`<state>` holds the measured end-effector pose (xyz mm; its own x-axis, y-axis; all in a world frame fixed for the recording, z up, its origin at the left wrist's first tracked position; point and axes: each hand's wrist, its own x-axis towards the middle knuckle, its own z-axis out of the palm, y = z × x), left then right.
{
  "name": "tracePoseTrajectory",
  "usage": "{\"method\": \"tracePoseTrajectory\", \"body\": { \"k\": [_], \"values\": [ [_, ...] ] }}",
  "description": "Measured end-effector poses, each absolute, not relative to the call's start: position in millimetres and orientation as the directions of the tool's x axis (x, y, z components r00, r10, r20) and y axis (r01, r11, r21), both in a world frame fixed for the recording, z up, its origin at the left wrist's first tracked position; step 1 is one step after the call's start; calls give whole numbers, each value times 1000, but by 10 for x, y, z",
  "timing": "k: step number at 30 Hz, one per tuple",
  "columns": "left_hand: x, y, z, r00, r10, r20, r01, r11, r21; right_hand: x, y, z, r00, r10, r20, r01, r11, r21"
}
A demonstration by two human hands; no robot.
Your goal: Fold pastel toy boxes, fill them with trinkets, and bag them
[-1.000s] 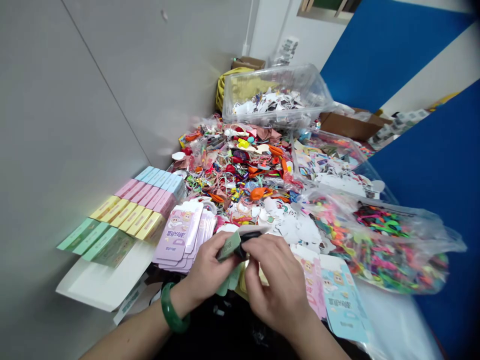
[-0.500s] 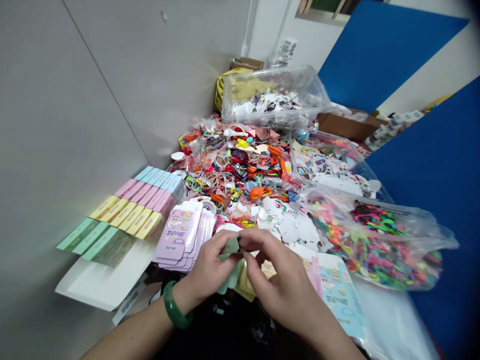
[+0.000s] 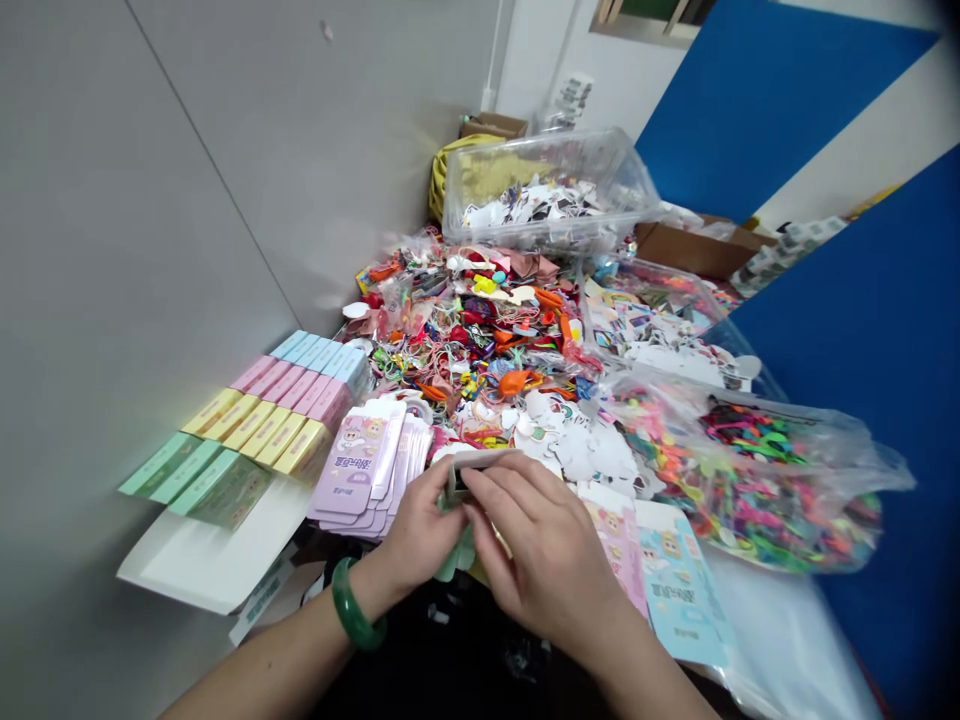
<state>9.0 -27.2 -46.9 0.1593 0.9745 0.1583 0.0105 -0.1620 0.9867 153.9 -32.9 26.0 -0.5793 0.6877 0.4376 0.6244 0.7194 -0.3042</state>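
Observation:
Between my hands is a small green cardboard box (image 3: 453, 492), its end open toward me and a pale flap standing along the far edge. My left hand (image 3: 414, 532), with a green bangle on the wrist, grips the box's left side. The bent fingers of my right hand (image 3: 546, 545) close on its right side, fingertips at the opening; they hide much of the box. A stack of flat purple cartons (image 3: 352, 468) lies just left of my left hand. Flat pink cartons (image 3: 621, 555) and blue cartons (image 3: 681, 590) lie right of my right hand.
Rows of filled boxes in several colours (image 3: 271, 402) stand in a white tray (image 3: 202, 568) at the left wall. Mixed small trinkets (image 3: 480, 340) are heaped ahead. Beyond sits a clear plastic bin (image 3: 551, 235); a bag of colourful pieces (image 3: 780, 500) lies right.
My right hand has moved slightly left and over the box, its fingers now at the opening. The box has turned so its open end and pale flap show.

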Motion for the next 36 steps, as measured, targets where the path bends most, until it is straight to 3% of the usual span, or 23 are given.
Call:
{"method": "tracePoseTrajectory", "body": {
  "k": [3, 7, 9, 11, 13, 14, 16, 19, 23, 27, 30, 33, 36],
  "values": [
    [87, -256, -474, 164, 970, 178, 21, -183, 983, 1477, -339, 200, -594, 695, 405, 650, 711, -267],
    [79, -232, -516, 197, 971, 134, 21, -141, 990, 1402, -349, 108, -515, 821, 247, 763, 570, -306],
    [63, -218, -564, 203, 972, 119, 2, -122, 992, 1417, -354, 84, -513, 832, 213, 728, 553, -406],
    [38, -202, -615, 194, 975, 110, -17, -109, 994, 1488, -351, 66, -473, 821, 319, 632, 569, -527],
    [10, -182, -650, 189, 978, 91, -23, -88, 996, 1598, -326, 32, -268, 852, 450, 563, 517, -644],
    [-4, -172, -659, 193, 977, 87, -21, -85, 996, 1655, -303, 2, -132, 890, 437, 528, 436, -729],
    [-29, -155, -660, 216, 972, 98, -2, -99, 995, 1744, -239, -84, 18, 982, 187, 370, 167, -914],
    [-62, -149, -644, 255, 958, 128, 61, -148, 987, 1776, -136, -239, -136, 959, -248, 59, -242, -968],
    [-96, -182, -635, 323, 941, 99, -29, -94, 995, 1706, -70, -357, -182, 922, -343, -141, -369, -919],
    [-80, -182, -619, 234, 972, 17, -132, 15, 991, 1684, -59, -364, -184, 937, -298, -132, -324, -937],
    [-72, -140, -567, 174, 984, -31, -90, 47, 995, 1724, -59, -368, -161, 987, -24, 59, -14, -998],
    [-130, -96, -514, 120, 989, 91, 2, -92, 996, 1795, -74, -398, -234, 914, 333, 300, 393, -869],
    [-237, -78, -494, 204, 939, 277, 122, -305, 944, 1860, -98, -434, -357, 815, 457, 408, 576, -708]
  ]
}}
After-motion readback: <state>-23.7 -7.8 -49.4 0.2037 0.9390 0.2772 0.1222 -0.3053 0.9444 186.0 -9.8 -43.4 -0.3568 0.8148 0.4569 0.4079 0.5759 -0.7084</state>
